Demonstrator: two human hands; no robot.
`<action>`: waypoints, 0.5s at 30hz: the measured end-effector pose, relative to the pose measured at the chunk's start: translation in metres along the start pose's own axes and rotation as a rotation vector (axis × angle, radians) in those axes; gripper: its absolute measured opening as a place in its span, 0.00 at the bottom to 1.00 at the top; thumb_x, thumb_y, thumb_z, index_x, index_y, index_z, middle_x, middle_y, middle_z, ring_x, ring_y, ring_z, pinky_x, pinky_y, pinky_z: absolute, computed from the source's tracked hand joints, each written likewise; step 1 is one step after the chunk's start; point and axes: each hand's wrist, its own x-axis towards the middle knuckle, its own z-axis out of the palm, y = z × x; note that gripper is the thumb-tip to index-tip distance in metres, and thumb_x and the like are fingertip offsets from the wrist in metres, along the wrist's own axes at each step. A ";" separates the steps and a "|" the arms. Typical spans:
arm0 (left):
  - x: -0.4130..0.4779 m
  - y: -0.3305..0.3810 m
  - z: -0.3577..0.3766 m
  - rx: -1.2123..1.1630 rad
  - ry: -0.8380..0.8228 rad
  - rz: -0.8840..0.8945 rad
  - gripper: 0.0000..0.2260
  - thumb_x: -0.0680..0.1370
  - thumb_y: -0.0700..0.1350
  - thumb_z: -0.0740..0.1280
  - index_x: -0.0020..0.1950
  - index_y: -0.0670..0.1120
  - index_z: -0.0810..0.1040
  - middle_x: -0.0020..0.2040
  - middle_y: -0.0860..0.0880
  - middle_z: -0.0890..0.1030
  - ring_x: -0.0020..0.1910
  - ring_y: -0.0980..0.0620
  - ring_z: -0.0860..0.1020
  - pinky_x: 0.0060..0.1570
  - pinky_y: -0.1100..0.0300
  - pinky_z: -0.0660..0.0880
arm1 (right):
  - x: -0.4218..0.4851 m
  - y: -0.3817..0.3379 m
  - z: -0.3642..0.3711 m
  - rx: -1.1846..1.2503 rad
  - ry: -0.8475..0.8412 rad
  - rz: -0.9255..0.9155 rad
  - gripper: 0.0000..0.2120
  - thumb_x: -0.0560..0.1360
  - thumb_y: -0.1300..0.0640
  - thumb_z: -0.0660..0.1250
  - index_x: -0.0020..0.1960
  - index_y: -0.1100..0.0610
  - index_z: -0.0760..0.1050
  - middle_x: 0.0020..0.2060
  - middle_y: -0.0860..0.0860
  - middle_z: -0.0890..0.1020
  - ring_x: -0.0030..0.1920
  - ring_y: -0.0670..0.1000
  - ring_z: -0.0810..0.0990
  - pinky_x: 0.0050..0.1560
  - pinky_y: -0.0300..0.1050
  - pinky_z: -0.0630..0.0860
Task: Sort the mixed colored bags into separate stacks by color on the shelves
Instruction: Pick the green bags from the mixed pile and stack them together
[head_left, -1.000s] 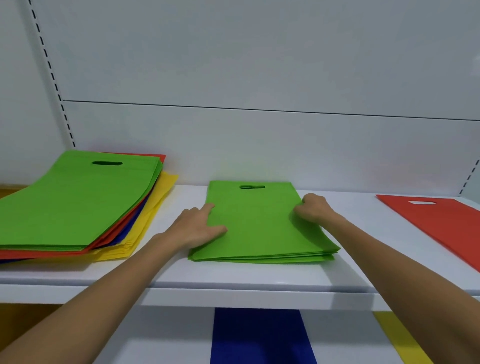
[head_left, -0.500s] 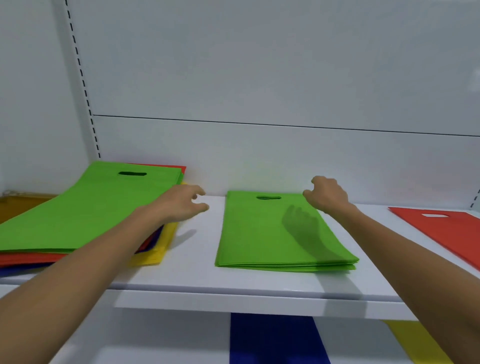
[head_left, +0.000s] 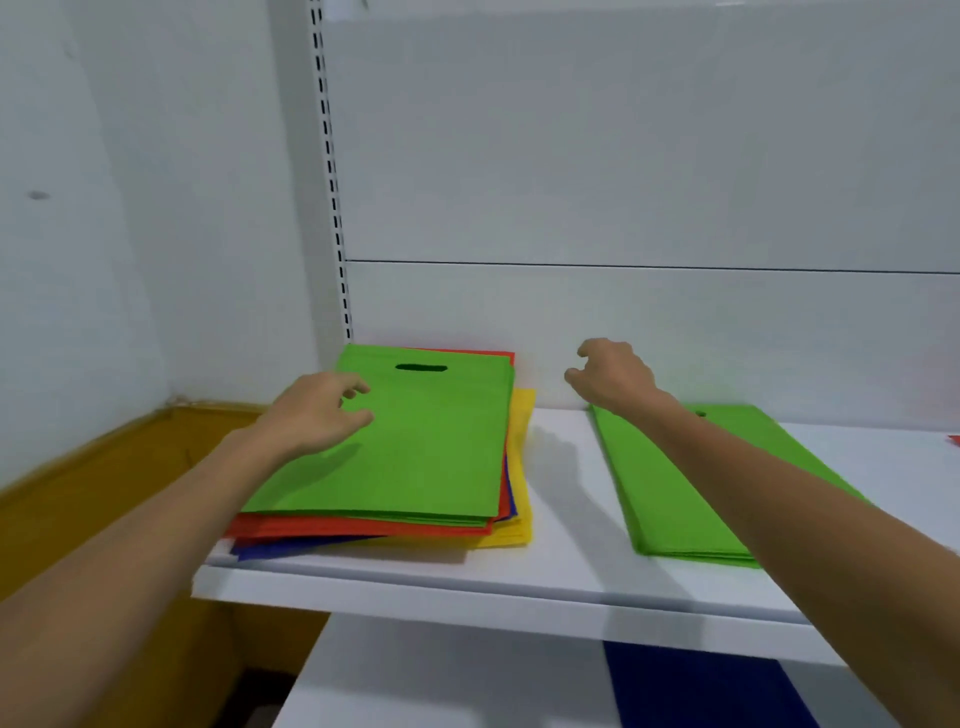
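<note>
A mixed stack of bags (head_left: 415, 452) lies at the left end of the white shelf (head_left: 561, 577). Its top bag is green; red, blue and yellow edges show beneath. My left hand (head_left: 317, 410) hovers over the top green bag's left side, fingers loosely curled, holding nothing. A sorted stack of green bags (head_left: 680, 499) lies to the right, partly hidden by my right forearm. My right hand (head_left: 608, 374) is in the air between the two stacks, fingers loosely curled and empty.
A sliver of a red bag (head_left: 955, 440) shows at the right edge of the shelf. A blue bag (head_left: 701, 686) lies on the lower shelf. A slotted upright (head_left: 330, 171) and a white wall bound the left side; a yellow surface (head_left: 104, 493) lies beyond.
Both hands left the sorted green stack and moved left. My left hand now hangs over the mixed stack, my right between the stacks. The view swung left.
</note>
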 end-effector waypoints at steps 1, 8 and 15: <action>-0.001 -0.012 -0.001 0.015 0.001 -0.017 0.19 0.75 0.48 0.67 0.65 0.45 0.74 0.61 0.43 0.77 0.59 0.45 0.75 0.59 0.56 0.69 | -0.003 -0.012 0.007 0.004 -0.017 -0.003 0.18 0.75 0.55 0.61 0.63 0.60 0.71 0.61 0.58 0.74 0.60 0.59 0.74 0.56 0.48 0.71; -0.004 -0.073 0.007 0.062 -0.040 -0.105 0.21 0.76 0.51 0.65 0.66 0.43 0.72 0.63 0.41 0.76 0.62 0.43 0.74 0.60 0.55 0.70 | -0.020 -0.063 0.055 0.029 -0.169 0.022 0.16 0.75 0.54 0.64 0.33 0.57 0.62 0.46 0.59 0.74 0.42 0.57 0.74 0.42 0.44 0.70; -0.005 -0.087 0.021 0.054 0.056 -0.015 0.18 0.76 0.51 0.66 0.61 0.41 0.76 0.59 0.41 0.79 0.59 0.43 0.76 0.58 0.54 0.71 | -0.039 -0.078 0.088 0.046 -0.102 0.167 0.19 0.77 0.49 0.63 0.57 0.65 0.72 0.57 0.61 0.75 0.57 0.61 0.75 0.50 0.48 0.71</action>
